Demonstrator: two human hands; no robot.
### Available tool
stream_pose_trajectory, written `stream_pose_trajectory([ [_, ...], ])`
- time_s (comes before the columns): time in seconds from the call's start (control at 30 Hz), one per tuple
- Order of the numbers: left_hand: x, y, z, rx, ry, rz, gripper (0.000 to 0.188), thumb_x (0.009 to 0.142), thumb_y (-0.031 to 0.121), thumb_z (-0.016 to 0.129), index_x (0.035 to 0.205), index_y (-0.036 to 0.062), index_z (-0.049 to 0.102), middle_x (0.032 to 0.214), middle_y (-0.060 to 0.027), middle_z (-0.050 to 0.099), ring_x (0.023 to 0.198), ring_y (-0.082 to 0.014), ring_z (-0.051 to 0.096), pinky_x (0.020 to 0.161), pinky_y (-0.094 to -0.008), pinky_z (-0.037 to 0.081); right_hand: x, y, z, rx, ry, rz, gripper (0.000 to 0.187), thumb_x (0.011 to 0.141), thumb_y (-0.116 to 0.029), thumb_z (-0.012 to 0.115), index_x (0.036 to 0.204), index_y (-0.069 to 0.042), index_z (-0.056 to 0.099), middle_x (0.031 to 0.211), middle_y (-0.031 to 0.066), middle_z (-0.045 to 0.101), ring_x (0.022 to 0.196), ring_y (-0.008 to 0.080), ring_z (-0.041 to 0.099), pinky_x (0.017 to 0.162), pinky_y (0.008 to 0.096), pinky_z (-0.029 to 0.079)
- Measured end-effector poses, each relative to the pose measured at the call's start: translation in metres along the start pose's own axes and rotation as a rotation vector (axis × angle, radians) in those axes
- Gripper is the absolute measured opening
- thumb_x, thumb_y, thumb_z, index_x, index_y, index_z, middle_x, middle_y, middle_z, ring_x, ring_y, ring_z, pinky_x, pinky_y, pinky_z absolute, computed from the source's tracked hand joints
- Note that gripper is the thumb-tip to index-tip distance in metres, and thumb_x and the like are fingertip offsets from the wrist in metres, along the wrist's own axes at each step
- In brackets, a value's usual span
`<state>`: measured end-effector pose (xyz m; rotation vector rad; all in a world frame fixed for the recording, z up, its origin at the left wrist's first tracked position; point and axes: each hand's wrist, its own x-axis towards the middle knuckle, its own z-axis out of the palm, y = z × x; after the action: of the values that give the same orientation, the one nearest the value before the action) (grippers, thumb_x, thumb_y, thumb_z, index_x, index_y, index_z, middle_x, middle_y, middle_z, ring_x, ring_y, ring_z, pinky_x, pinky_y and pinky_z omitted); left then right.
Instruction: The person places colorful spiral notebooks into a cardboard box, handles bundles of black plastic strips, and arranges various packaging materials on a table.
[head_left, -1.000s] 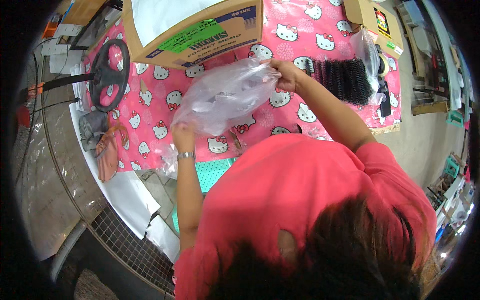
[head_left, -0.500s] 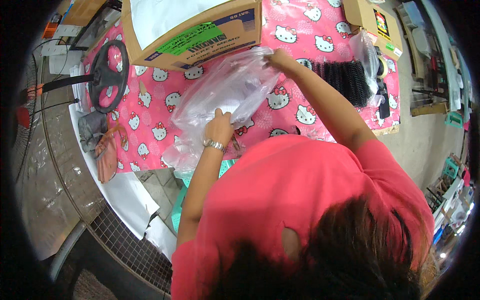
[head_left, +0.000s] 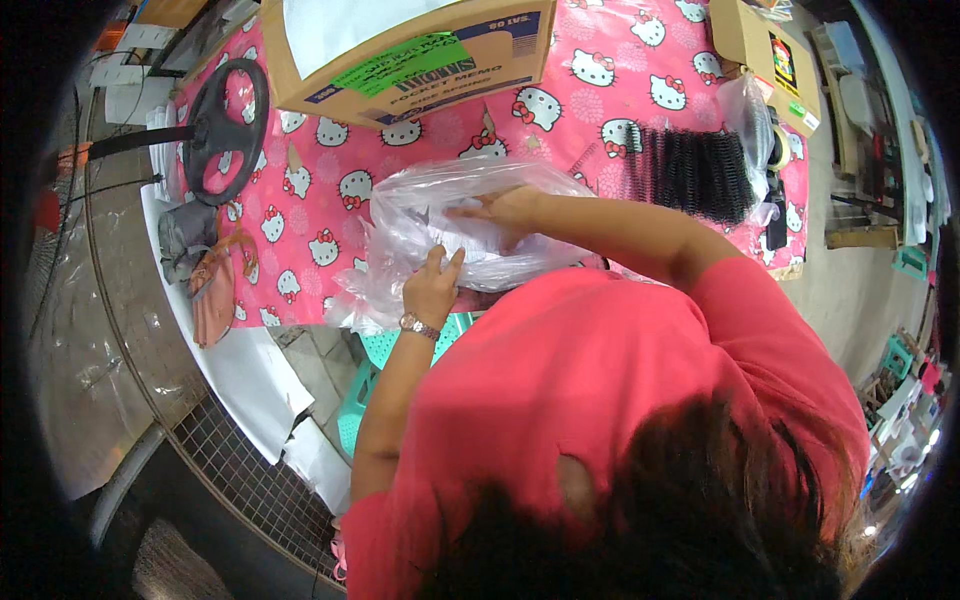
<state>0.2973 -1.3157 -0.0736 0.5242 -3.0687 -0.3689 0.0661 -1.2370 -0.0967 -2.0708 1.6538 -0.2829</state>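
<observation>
A large clear plastic bag (head_left: 440, 215) lies crumpled on the pink cartoon-cat tablecloth (head_left: 330, 190) in front of me. My left hand (head_left: 432, 285), with a watch at the wrist, grips the bag's near edge. My right hand (head_left: 505, 208) lies flat on top of the bag, fingers spread, pressing it down. White sheets show faintly through the plastic. My head and pink shirt fill the lower right of the view.
An open cardboard box (head_left: 420, 50) stands at the far side. A black bundle of curly hair (head_left: 695, 172) lies to the right by a smaller box (head_left: 765, 55). A black steering wheel (head_left: 218, 125) and a pink bag (head_left: 212, 290) sit at left. A teal stool (head_left: 385, 350) is below the table edge.
The bag has come down from held up in the air to lying on the table. My right hand moved from its far corner onto its top; my left hand shifted right along the near edge.
</observation>
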Motion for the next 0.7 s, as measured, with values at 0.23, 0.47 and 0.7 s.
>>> stream_pose_trajectory([
  [0.23,-0.019,0.009,-0.009,0.034,-0.003,-0.106,0.044,0.068,0.007,0.064,0.11,0.0209,0.06,0.114,-0.0072,0.054,0.066,-0.0248,0.063,0.051,-0.0353,0.051,0.021,0.051,0.058,0.037,-0.111,0.137,0.04,0.077,-0.028,0.058,0.116,-0.018,0.056,0.107,0.0121,0.062,0.096,0.0282,0.061,0.081,0.0431,0.049],
  [0.47,0.001,0.021,-0.01,0.029,-0.228,-0.199,0.034,0.072,0.011,0.062,0.104,0.0187,0.062,0.13,-0.0082,0.045,0.064,-0.0266,0.064,0.049,-0.0366,0.051,0.028,0.025,0.029,0.021,0.015,0.166,0.025,0.077,-0.029,0.058,0.094,-0.011,0.064,0.084,0.0128,0.065,0.086,0.0295,0.064,0.074,0.0412,0.05],
  [0.7,0.007,0.012,-0.008,0.043,-0.172,-0.217,0.021,0.069,0.012,0.064,0.09,0.0146,0.066,0.132,-0.0081,0.042,0.061,-0.0265,0.063,0.048,-0.0366,0.051,0.029,-0.008,0.027,0.0,0.103,0.053,0.023,0.077,-0.025,0.059,0.091,-0.008,0.065,0.09,0.0151,0.063,0.083,0.032,0.062,0.073,0.0438,0.05],
])
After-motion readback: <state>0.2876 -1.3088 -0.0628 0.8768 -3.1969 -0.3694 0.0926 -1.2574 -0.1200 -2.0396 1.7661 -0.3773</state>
